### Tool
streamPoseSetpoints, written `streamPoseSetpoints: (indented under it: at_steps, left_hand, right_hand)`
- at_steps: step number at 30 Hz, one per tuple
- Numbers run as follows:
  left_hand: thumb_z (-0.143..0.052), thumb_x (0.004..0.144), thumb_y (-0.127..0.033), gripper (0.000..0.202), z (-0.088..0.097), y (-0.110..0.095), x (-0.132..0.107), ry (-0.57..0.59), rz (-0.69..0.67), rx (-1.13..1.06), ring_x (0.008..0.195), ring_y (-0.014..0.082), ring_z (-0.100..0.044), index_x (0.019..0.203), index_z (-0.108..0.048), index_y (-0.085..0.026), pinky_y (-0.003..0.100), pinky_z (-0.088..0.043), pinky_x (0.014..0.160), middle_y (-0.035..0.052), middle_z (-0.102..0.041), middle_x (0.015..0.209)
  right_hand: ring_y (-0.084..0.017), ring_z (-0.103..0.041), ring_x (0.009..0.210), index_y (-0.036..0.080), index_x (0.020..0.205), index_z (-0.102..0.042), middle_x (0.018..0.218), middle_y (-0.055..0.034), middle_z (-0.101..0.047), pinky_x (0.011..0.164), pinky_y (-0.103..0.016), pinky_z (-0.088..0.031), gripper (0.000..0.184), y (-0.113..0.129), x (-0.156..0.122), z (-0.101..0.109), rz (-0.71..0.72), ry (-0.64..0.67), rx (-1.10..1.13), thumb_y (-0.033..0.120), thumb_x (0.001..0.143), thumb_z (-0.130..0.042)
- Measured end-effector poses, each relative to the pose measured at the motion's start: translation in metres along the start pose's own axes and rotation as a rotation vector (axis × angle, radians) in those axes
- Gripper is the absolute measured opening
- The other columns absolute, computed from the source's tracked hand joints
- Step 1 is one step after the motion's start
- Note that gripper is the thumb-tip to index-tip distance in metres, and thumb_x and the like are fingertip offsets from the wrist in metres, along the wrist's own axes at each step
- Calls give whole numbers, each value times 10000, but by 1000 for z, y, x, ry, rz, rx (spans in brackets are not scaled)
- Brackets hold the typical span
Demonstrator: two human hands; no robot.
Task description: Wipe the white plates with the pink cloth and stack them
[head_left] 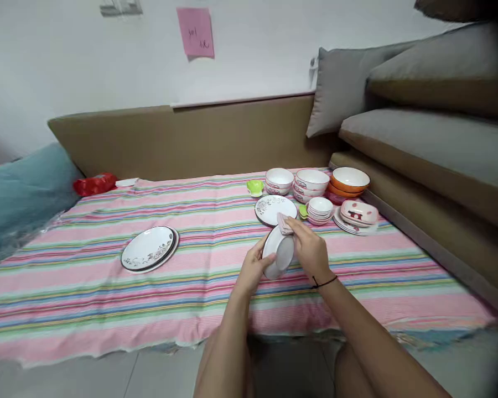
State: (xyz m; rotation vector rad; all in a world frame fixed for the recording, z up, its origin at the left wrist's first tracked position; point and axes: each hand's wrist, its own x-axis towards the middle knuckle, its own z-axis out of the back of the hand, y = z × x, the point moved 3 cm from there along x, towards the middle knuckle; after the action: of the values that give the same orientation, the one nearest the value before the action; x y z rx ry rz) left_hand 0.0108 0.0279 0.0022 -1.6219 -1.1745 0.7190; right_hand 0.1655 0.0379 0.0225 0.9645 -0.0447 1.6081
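Note:
A white plate (pixel 279 253) is held tilted on edge above the striped cloth (pixel 108 287), its underside facing me. My left hand (pixel 252 270) grips its left rim with curled fingers. My right hand (pixel 309 249) presses a small pink cloth (pixel 285 223) against the plate's upper edge, fingers closed on it. A black band circles my right wrist.
Two stacked floral plates (pixel 150 249) lie to the left. Another floral plate (pixel 275 209) lies behind my hands. White bowls (pixel 279 179), orange bowls (pixel 350 181), small dishes (pixel 320 210) and a green cup (pixel 255 187) crowd the far right. A sofa (pixel 431 143) borders the right.

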Motion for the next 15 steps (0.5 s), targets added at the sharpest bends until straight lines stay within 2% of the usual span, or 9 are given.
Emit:
streamPoseSetpoints:
  at_steps: [3, 6, 8, 12, 13, 15]
  left_hand:
    - [-728, 720, -237, 587, 1, 0, 0, -52, 12, -14, 1252, 298, -475, 1285, -574, -213, 394, -368, 1031, 88, -553, 1362]
    - [-730, 712, -227, 538, 2, -1, -1, -92, 9, -34, 1221, 304, -499, 1235, -609, -197, 404, -382, 1013, 96, -599, 1301]
    - [-725, 716, -216, 544, 1, -2, -1, -85, -10, -44, 1239, 298, -486, 1247, -603, -208, 398, -369, 1026, 88, -595, 1307]
    - [-719, 738, -222, 580, -3, -5, -2, -15, -26, -42, 1287, 282, -442, 1298, -570, -231, 373, -331, 1062, 70, -539, 1380]
    - [-724, 738, -229, 586, -4, -6, -2, -3, -24, -50, 1288, 280, -441, 1302, -566, -230, 368, -330, 1062, 73, -538, 1381]
    - [-737, 736, -252, 608, -6, -8, -3, 14, -2, -96, 1274, 275, -457, 1315, -552, -233, 364, -342, 1050, 83, -542, 1375]
  right_hand:
    - [-217, -497, 1274, 191, 1273, -593, 1328, -34, -579, 1012, -358, -482, 488, 24, -9, 0, 240, 50, 31, 46, 878, -345]
    - [-236, -392, 1352, 193, 1254, -608, 1334, -13, -574, 1043, -374, -455, 459, 36, -13, 0, 392, 95, 70, 65, 894, -354]
    - [-236, -421, 1334, 198, 1256, -604, 1340, -14, -569, 1039, -380, -458, 466, 31, -10, 0, 333, 83, 81, 59, 886, -358]
    - [-225, -608, 1138, 203, 1239, -612, 1261, -47, -629, 951, -383, -527, 462, 4, 1, -2, -5, -23, 71, 65, 870, -371]
    - [-224, -621, 1117, 201, 1241, -610, 1257, -53, -631, 938, -381, -536, 462, 1, 1, -4, -36, -27, 71, 67, 870, -371]
    - [-223, -594, 1161, 198, 1273, -588, 1302, -55, -599, 958, -377, -525, 487, 3, 0, -8, -1, 1, 75, 57, 868, -358]
